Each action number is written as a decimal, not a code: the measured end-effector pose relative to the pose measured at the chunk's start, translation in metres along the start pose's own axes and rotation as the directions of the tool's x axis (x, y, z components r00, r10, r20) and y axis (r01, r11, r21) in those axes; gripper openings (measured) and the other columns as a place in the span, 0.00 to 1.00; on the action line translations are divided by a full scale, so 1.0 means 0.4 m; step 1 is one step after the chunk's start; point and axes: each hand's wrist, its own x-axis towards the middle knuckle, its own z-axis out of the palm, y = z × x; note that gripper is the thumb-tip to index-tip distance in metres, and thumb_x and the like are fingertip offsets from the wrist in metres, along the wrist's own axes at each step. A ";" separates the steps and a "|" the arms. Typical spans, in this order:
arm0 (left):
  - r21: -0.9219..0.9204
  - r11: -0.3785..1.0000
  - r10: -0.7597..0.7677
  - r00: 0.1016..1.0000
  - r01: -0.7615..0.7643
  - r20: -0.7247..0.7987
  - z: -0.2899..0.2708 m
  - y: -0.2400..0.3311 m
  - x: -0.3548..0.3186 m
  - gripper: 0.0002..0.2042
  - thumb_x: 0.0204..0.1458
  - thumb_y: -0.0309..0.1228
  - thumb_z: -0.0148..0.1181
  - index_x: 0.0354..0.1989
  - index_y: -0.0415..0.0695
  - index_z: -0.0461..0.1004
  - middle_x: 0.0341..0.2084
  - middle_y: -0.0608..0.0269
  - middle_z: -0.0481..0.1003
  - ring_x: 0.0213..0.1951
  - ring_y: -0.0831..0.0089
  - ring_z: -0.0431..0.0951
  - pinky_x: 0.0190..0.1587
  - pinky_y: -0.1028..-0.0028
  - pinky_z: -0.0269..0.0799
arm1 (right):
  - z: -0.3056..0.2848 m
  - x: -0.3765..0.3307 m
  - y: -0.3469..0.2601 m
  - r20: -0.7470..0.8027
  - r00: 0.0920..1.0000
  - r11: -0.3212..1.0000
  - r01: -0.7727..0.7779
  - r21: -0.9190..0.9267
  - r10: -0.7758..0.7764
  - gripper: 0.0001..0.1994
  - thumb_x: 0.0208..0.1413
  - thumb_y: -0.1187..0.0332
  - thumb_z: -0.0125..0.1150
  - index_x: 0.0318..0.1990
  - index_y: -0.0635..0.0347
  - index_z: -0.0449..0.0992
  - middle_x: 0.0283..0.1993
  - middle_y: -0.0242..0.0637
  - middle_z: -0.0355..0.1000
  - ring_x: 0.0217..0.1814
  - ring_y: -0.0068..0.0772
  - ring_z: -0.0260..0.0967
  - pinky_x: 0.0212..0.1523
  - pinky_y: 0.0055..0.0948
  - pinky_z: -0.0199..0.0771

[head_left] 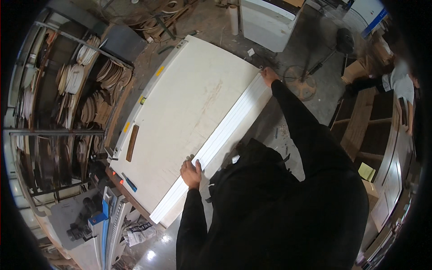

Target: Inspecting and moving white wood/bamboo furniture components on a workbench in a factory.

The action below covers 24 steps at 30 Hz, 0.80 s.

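A long white grooved trim strip [229, 122] lies diagonally along the near side of a pale tabletop [198, 85]. My left hand [191, 174] straddles the strip toward its lower end, fingers bent over the far edge and thumb apart on the other side. At the strip's upper end, my right hand [269, 76] closes round the tip, its fingers curled; a small metal bit shows beside them, too small to name. Along the table's far left edge rests a long spirit level [143, 100]. Near it lie a short brown wood piece [132, 143] and a blue-handled tool [129, 182].
Racks of coiled edging [74, 76] stand to the left. A mitre saw [85, 220] sits at the lower left. A white cabinet panel [265, 24] is beyond the table. To the right are a round-based stand [300, 83], wooden cabinetry [360, 126] and another person [402, 83].
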 end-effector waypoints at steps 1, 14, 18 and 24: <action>-0.010 1.000 0.021 1.000 -0.022 -0.018 0.002 0.005 0.004 0.22 0.63 0.46 0.59 0.52 0.38 0.77 0.44 0.48 0.79 0.47 0.47 0.77 0.50 0.51 0.70 | -0.002 -0.005 0.014 -0.094 0.995 0.998 -0.012 0.061 0.018 0.19 0.70 0.56 0.51 0.55 0.64 0.74 0.53 0.54 0.78 0.59 0.60 0.75 0.60 0.53 0.74; 0.003 1.000 -0.001 1.000 0.001 0.031 0.004 -0.004 0.008 0.22 0.64 0.46 0.58 0.53 0.39 0.78 0.45 0.48 0.79 0.48 0.47 0.77 0.51 0.52 0.71 | -0.058 -0.007 0.025 -0.034 0.992 0.981 0.124 0.146 -0.120 0.11 0.60 0.57 0.66 0.43 0.51 0.82 0.45 0.37 0.84 0.50 0.43 0.82 0.51 0.41 0.81; -0.001 0.999 0.042 0.999 -0.042 -0.023 0.009 0.001 0.013 0.20 0.64 0.45 0.58 0.49 0.38 0.77 0.40 0.49 0.77 0.44 0.47 0.77 0.49 0.52 0.70 | -0.077 0.004 0.008 0.007 0.998 0.995 0.068 0.076 -0.069 0.13 0.58 0.54 0.67 0.45 0.47 0.82 0.46 0.36 0.83 0.52 0.43 0.81 0.52 0.42 0.81; -0.006 0.998 0.066 0.994 -0.066 -0.082 0.008 0.002 0.009 0.18 0.65 0.44 0.57 0.44 0.38 0.76 0.34 0.50 0.75 0.40 0.48 0.76 0.45 0.52 0.69 | -0.085 -0.006 -0.051 0.053 0.998 0.988 -0.022 -0.150 0.030 0.13 0.61 0.53 0.63 0.48 0.45 0.82 0.51 0.36 0.83 0.55 0.47 0.80 0.55 0.47 0.80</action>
